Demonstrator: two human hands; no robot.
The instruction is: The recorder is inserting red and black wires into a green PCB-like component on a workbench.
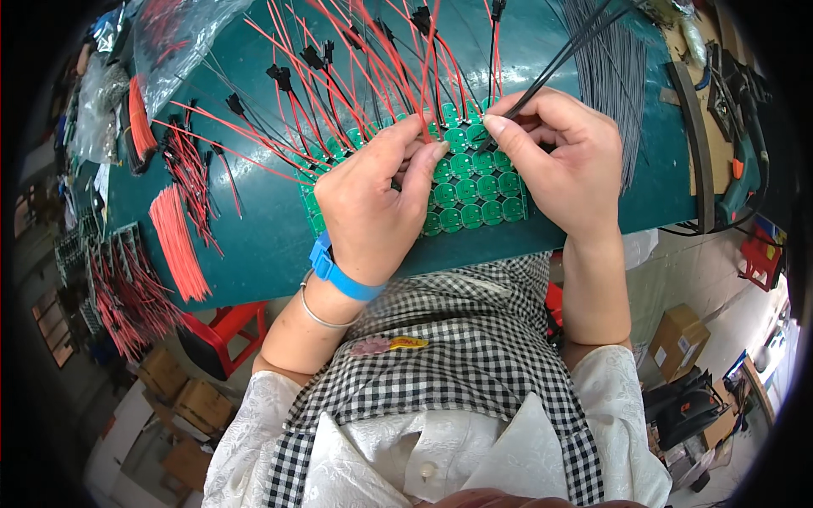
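A panel of round green circuit boards lies on the table in front of me, with red and black wires standing up from its far rows. My left hand is closed in a pinch over the panel's left part, and red wires run down into its fingertips. Between the thumb and fingers of my right hand is a small bunch of black wires. Their lower ends point down at the boards. Several black connectors sit on the attached wires beyond the panel.
A bundle of loose black wires lies at the far right of the green table. Red wires and connector leads lie at the left. Wired boards are at the left edge. A red stool stands below.
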